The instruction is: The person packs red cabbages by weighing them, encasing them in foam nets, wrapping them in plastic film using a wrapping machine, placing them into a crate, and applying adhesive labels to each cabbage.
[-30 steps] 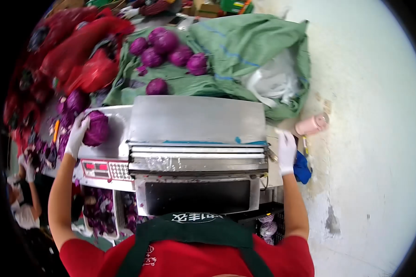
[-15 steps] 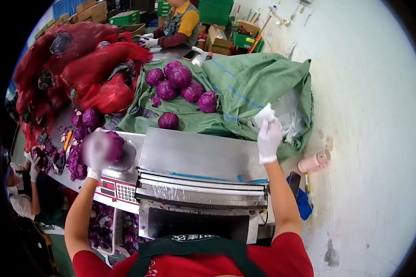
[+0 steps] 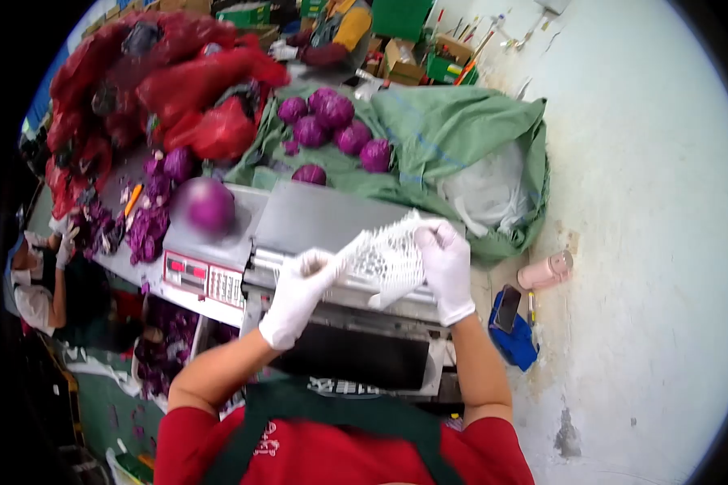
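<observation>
Above the wrapping machine (image 3: 332, 208), my gloved left hand (image 3: 299, 293) and gloved right hand (image 3: 446, 271) hold a white foam net sleeve (image 3: 390, 257) stretched between them. The fingers of each hand are closed on one side of it, and its mesh is spread. To the left, a red cabbage (image 3: 209, 207), blurred, rests on the pan of a digital scale (image 3: 190, 272) with lit red digits. Neither hand touches the cabbage. More white netting (image 3: 489, 194) lies in the mouth of the green woven sack (image 3: 429, 121) at the right.
Several red cabbages (image 3: 332, 109) lie on green sacking behind the machine. Red mesh bags (image 3: 186, 85) and peeled leaves (image 3: 147, 230) cover the left. A pink bottle (image 3: 546, 271) and a phone (image 3: 507, 309) are by the right wall. Co-workers stand at the far side (image 3: 344, 36) and left (image 3: 44, 283).
My left hand has left the cabbage on the scale and moved right to the foam net sleeve. My right hand has brought the sleeve down and left from the sack; it is now spread out.
</observation>
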A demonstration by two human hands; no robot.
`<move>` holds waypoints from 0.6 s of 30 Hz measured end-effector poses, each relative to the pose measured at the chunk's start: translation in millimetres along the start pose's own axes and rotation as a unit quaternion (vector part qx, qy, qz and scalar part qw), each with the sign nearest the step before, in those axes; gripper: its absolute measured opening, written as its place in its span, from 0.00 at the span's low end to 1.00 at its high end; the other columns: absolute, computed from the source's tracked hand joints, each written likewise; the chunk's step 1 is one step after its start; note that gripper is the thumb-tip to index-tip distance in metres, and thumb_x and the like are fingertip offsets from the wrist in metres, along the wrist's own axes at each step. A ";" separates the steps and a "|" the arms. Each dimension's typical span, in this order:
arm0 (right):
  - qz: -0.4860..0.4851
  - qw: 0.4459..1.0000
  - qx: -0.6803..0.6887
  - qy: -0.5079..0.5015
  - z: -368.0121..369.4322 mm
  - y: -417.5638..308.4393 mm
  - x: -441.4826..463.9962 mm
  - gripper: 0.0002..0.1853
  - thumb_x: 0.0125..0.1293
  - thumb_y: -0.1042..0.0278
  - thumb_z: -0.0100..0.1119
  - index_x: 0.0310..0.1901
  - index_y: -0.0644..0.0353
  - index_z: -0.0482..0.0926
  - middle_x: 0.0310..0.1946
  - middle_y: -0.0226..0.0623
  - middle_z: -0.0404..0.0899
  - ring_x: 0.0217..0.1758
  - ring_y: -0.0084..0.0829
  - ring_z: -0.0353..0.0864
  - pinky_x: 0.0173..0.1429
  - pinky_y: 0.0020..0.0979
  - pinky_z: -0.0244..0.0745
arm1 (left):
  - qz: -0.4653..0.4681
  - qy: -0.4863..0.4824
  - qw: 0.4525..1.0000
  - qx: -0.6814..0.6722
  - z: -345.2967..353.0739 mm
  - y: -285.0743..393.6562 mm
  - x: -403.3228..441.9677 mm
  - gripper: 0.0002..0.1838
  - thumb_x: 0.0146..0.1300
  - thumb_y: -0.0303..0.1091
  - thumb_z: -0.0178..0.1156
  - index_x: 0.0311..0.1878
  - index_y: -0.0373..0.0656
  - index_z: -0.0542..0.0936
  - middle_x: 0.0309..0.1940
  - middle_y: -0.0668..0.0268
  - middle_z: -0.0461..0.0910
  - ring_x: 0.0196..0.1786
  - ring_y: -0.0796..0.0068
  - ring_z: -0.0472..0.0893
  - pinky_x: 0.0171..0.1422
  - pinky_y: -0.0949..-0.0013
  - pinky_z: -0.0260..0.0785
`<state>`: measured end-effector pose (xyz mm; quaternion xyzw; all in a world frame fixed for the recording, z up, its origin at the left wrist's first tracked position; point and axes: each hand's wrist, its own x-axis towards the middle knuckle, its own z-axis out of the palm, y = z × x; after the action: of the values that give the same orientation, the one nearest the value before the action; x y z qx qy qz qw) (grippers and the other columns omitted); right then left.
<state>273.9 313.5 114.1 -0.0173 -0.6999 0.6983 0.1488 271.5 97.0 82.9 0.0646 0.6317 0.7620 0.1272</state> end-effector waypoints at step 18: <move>0.070 0.960 0.190 -0.193 99.3 54.8 -60.9 0.19 0.70 0.69 0.55 0.61 0.63 0.72 0.56 0.40 0.75 0.57 0.28 0.75 0.62 0.26 0.69 | 0.320 0.323 0.840 0.295 -6.3 -40.4 -33.2 0.06 0.63 0.27 0.61 0.42 0.37 0.78 0.45 0.60 0.77 0.44 0.66 0.79 0.53 0.70 0.70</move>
<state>298.9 204.2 50.9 0.0976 -0.5667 0.8173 -0.0379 306.2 88.8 44.3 0.0481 0.7760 0.5156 -0.3600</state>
